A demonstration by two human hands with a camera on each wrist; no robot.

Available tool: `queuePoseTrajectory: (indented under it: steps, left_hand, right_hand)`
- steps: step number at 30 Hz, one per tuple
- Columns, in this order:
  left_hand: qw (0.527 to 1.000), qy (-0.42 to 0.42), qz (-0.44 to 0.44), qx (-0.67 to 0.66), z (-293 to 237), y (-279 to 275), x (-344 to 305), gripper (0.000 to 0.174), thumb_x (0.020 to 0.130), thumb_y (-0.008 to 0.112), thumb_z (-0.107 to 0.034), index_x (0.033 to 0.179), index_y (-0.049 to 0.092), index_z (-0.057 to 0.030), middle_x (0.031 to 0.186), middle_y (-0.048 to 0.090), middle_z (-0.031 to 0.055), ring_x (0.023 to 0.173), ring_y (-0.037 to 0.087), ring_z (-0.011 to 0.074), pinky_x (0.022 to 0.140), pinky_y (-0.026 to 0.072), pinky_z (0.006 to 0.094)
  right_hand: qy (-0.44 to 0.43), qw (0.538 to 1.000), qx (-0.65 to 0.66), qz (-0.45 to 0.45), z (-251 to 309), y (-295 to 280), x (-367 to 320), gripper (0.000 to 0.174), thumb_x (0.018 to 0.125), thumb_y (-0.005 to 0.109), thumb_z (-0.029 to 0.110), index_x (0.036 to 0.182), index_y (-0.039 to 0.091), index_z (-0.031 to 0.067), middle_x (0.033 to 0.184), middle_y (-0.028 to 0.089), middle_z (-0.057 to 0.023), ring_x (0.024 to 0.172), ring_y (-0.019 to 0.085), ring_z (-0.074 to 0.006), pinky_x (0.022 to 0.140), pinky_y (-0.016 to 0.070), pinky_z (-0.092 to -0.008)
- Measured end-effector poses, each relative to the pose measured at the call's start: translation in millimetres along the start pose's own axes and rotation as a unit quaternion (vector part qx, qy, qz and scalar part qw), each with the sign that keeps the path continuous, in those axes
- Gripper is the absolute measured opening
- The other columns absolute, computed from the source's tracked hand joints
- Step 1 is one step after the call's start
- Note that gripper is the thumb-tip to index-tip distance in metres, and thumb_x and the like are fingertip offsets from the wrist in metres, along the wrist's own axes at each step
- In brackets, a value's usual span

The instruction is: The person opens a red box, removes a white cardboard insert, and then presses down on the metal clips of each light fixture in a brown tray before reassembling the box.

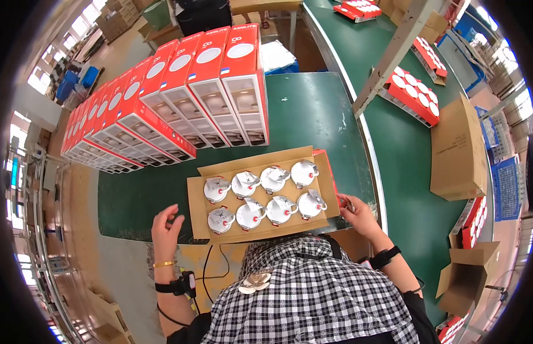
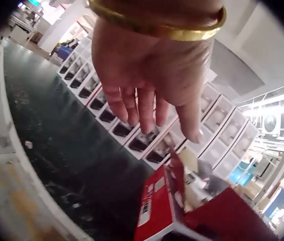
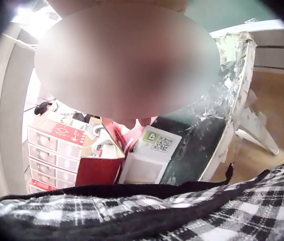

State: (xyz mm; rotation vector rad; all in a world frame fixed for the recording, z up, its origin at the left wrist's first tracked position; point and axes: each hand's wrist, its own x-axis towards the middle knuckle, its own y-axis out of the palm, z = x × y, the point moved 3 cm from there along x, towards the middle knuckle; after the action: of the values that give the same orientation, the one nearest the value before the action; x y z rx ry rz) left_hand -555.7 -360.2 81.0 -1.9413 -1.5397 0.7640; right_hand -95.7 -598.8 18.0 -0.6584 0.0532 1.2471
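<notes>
A shallow red box with a brown cardboard insert (image 1: 266, 232) lies at the table's front edge, its end flaps out. White round downlights (image 1: 279, 210) sit in two rows in the insert, wiring side up. Beside the box's left end is my left hand (image 1: 166, 226), apart from it, fingers loosely bent and holding nothing. In the left wrist view this hand (image 2: 149, 83) hangs above the red end flaps (image 2: 157, 206). At the right end, my right hand (image 1: 361, 218) pinches the box's edge flap; blur covers most of that hand in its wrist view. A white flap with a QR code (image 3: 154, 143) sticks out there.
Packed red-and-white lamp boxes (image 1: 220, 74) stand in a row at the back left of the green table (image 1: 312, 109). On the right, a green conveyor (image 1: 401, 200) carries more red lamp trays (image 1: 412, 94) and an open brown carton (image 1: 458, 149). A metal post (image 1: 392, 54) rises between them.
</notes>
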Motion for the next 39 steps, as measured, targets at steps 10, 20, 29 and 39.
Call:
queuePoseTrajectory:
  steps: [10,20,29,39]
  left_hand:
    - [0.995,0.042,0.087,-0.014,26.3,4.1,-32.8,0.067,0.073,0.076,-0.001,0.137,0.054,-0.0068,0.133,0.061,0.0090,0.122,0.057,0.0235,0.102,0.0464,0.0373]
    - [0.899,0.396,0.188,-0.004,-134.5,125.8,17.5,0.009,0.083,0.072,-0.014,0.090,0.071,-0.0093,0.087,0.069,0.0067,0.087,0.066,0.0265,0.083,0.0489,0.0383]
    - [0.867,0.419,0.239,0.125,-126.5,148.1,14.5,0.005,0.080,0.071,-0.017,0.082,0.075,-0.0152,0.075,0.069,0.0050,0.080,0.065,0.0251,0.078,0.0478,0.0390]
    - [0.873,0.420,0.227,0.100,-123.6,149.9,11.7,0.003,0.077,0.074,-0.017,0.079,0.076,-0.0143,0.072,0.066,0.0046,0.076,0.065,0.0242,0.075,0.0479,0.0377]
  right_hand:
    - [-0.003,0.996,0.048,-0.076,2.4,16.7,4.7,0.044,0.090,0.063,-0.001,0.133,0.062,0.0092,0.108,0.066,-0.0103,0.099,0.064,-0.0204,0.084,0.0519,-0.0319]
    - [-0.348,0.895,-0.264,0.090,129.2,82.3,12.9,0.034,0.076,0.075,0.011,0.110,0.070,0.0119,0.111,0.067,-0.0031,0.102,0.065,-0.0248,0.087,0.0549,-0.0365]
    - [-0.344,0.878,-0.326,0.060,115.8,92.9,21.1,0.042,0.076,0.078,0.019,0.116,0.068,0.0129,0.115,0.062,-0.0002,0.107,0.062,-0.0210,0.087,0.0550,-0.0341]
    - [-0.332,0.871,-0.358,0.062,115.1,94.1,18.4,0.049,0.074,0.080,0.023,0.121,0.068,0.0152,0.115,0.061,0.0012,0.105,0.062,-0.0185,0.086,0.0554,-0.0322]
